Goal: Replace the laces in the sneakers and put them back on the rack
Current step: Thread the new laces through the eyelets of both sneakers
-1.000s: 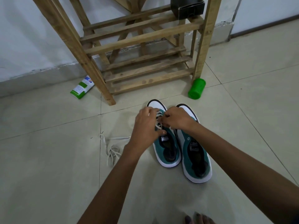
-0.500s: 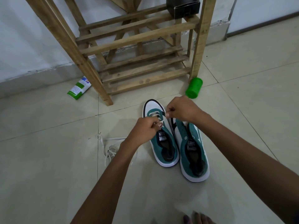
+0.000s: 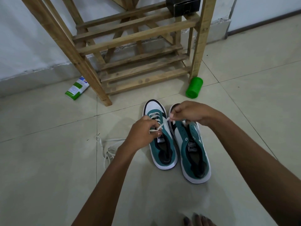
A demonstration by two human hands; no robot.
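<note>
While both hands work over the left sneaker (image 3: 160,144), I see the left hand (image 3: 143,136) curled in a pinch on one run of the white lace (image 3: 158,123) just above the tongue label, fingers tight round it. The right hand (image 3: 190,114) pinches the other end of that lace between thumb and forefinger, the tip sticking out toward the left; the hand sits over the toe of the right sneaker (image 3: 192,149). The lace runs taut between the two hands and is threaded through the front eyelets of the left sneaker only; a few crossings show near the toe.

Both sneakers stand side by side on the tiled floor (image 3: 48,176), toes toward the rack, teal and white with dark toe rims, touching or nearly touching along their inner sides. The right sneaker has bare eyelets, no lace in it that I can see.

A second loose lace (image 3: 104,147) lies in a tangle on the floor just left of my left forearm, partly hidden behind it.

The wooden rack (image 3: 138,46) stands beyond the sneakers against the wall, slatted shelves, with a dark box (image 3: 183,4) on an upper shelf at the top edge of view. A green cylinder (image 3: 194,87) lies on the floor by the rack's right front leg. A green and white tube (image 3: 77,88) lies by the left front leg. Toes (image 3: 197,220) of a foot show at the bottom edge.
</note>
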